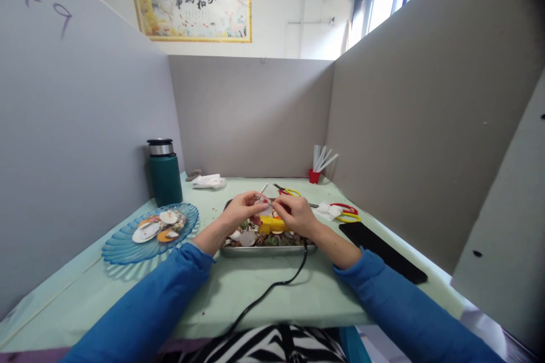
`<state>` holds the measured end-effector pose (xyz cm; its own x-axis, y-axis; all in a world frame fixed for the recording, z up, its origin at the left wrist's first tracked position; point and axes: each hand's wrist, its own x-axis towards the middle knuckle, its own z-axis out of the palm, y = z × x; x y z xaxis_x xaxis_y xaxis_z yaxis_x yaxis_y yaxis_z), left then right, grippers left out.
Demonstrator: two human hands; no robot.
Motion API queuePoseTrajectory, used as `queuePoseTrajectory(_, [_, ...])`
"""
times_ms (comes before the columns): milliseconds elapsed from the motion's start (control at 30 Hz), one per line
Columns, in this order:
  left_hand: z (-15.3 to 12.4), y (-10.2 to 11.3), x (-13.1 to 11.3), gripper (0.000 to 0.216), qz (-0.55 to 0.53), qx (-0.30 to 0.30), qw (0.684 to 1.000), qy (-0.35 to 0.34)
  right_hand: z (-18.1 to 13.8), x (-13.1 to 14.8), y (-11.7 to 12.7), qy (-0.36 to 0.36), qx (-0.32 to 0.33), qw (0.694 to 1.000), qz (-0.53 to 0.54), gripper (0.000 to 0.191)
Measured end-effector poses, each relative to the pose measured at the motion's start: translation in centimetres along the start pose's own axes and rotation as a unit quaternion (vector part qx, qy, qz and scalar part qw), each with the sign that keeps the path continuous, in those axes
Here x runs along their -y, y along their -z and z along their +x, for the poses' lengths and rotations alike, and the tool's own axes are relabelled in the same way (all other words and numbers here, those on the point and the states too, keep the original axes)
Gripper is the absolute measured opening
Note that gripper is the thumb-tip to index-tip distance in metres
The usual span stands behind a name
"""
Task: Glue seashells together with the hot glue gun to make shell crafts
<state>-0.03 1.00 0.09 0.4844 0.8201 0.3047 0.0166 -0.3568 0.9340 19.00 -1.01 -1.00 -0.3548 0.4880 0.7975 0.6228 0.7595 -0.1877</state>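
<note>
Both hands are raised close together over a metal tray (pixel 251 250) filled with shells and small bits. Between the thumb and fingers of my left hand (pixel 243 207) is a small, thin whitish piece (pixel 264 207) that looks like a shell. My right hand (pixel 294 214) meets it from the other side in a pinch, and its fingertips hide whatever they grip. Below my hands a yellow glue gun (pixel 273 223) lies on the tray's contents, and a black cord (pixel 272 286) runs from the tray toward the table's front edge.
On the left, a blue glass plate (pixel 117 247) holds several shells, with a green bottle (pixel 164 178) behind it. Scissors (pixel 347 212), tissue (pixel 327 210) and a black flat slab (pixel 383 252) lie on the right. A red cup (pixel 314 176) holds white sticks. Grey partitions (pixel 255 119) enclose the table.
</note>
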Motion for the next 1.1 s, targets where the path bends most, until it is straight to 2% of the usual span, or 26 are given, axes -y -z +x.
queuePoseTrajectory(133, [-0.23,-0.1,-0.5,0.042,0.004,-0.017,1.0,0.0,0.03,0.02,0.0,0.002,0.005,1.0,0.002,0.028])
queuePoseTrajectory(600, [-0.24,0.2,-0.38,0.037,0.028,-0.003,1.0,-0.012,0.13,0.02,0.11,-0.01,0.033,0.997,0.064,0.028])
queuePoseTrajectory(933, [-0.2,-0.06,-0.07,0.036,0.01,-0.001,1.0,-0.018,0.15,-0.54,-0.34,-0.029,0.022,0.998,0.058,0.031])
queuePoseTrajectory(1100, [-0.2,-0.2,0.01,0.039,0.037,-0.011,0.999,-0.021,0.09,-0.7,-0.61,-0.006,0.011,1.0,0.02,0.032])
